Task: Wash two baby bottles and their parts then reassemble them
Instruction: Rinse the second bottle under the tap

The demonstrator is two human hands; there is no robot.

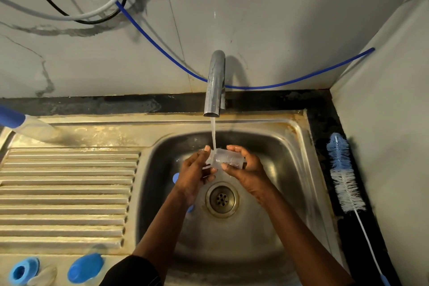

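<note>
Hands, left hand and right hand, both grip clear plastic baby bottle directly beneath running chrome tap; washing apparently midway, blue plastic caps left of tap loose, reassembly undone.

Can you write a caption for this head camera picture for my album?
Left hand and right hand hold a clear baby bottle under the running tap above the sink.

Blue-collared bottle partly beyond left edge
</note>
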